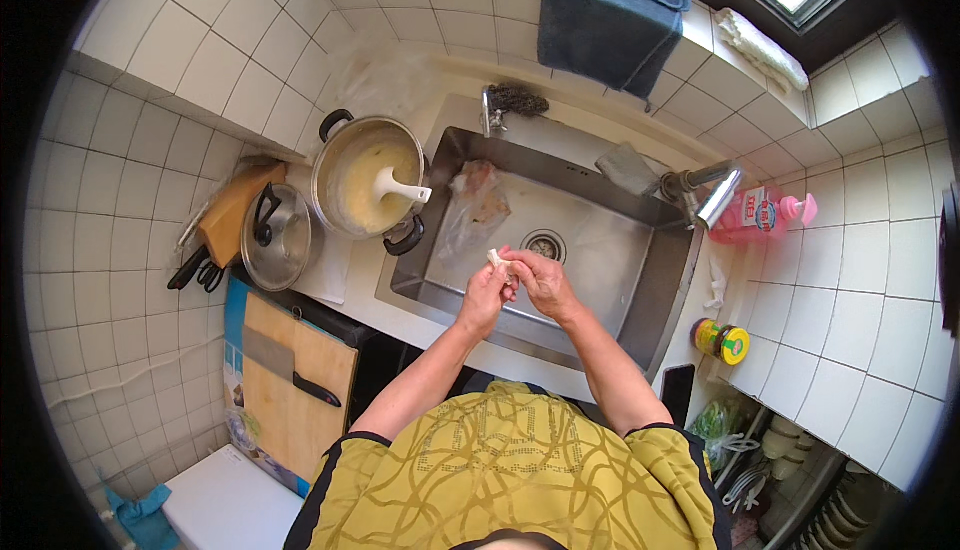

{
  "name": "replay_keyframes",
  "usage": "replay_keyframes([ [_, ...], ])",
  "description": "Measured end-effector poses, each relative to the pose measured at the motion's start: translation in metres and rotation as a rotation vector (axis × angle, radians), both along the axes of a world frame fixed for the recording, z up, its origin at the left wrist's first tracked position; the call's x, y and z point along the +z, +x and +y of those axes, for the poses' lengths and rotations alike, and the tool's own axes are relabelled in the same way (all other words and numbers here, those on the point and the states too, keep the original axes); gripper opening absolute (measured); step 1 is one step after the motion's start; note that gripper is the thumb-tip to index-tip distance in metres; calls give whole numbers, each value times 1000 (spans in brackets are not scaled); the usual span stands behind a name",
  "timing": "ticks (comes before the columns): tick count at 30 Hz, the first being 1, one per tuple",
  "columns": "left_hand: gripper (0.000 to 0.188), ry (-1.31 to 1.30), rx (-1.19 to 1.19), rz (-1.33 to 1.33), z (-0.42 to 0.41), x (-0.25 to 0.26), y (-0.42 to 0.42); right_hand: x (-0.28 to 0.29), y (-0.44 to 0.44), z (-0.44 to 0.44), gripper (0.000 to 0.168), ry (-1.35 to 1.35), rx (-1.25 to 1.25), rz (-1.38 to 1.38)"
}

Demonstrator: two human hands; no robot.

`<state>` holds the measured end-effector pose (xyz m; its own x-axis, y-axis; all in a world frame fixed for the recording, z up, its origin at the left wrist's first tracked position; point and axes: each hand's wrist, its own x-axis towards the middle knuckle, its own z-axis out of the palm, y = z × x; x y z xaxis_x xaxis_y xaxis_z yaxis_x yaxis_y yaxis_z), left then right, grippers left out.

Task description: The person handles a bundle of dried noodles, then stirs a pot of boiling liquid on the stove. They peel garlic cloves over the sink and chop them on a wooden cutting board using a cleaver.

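Both hands meet above the front part of the stainless steel sink (600, 295). Between the fingertips of my left hand (486, 296) and my right hand (541, 280) is a small crumpled white piece (498, 258), perhaps tissue or thin plastic; which it is I cannot tell. Behind my hands, the metal drain (544, 245) shows in the sink floor. A clear plastic bag (477, 208) with something pinkish brown inside lies in the sink's left part. Left of the sink stands a steel pot (330, 197) of pale yellow food, a white ladle (405, 190) resting in it.
A glass lid (279, 250) leans by a knife block (240, 212). A cleaver (270, 355) lies on a wooden cutting board (315, 422). Right of the sink are a faucet (697, 190), a pink soap bottle (742, 216), a yellow-lidded jar (721, 340) and a black phone (677, 394).
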<state>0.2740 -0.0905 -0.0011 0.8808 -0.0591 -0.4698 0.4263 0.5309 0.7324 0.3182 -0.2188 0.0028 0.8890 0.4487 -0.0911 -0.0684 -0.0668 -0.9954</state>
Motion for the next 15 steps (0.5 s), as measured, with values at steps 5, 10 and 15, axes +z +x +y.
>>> replay_keyframes([
  [5, 25, -224, -69, -4, -3, 6, -2, -18, -4, -2, 26, 141, -94, 260],
  [10, 24, -225, -128, -20, 1, 6, -1, -1, -4, -6, 26, 168, -28, 276],
  [15, 22, -234, -170, 12, 3, 13, 1, -4, 4, -15, 20, 178, -13, 430],
])
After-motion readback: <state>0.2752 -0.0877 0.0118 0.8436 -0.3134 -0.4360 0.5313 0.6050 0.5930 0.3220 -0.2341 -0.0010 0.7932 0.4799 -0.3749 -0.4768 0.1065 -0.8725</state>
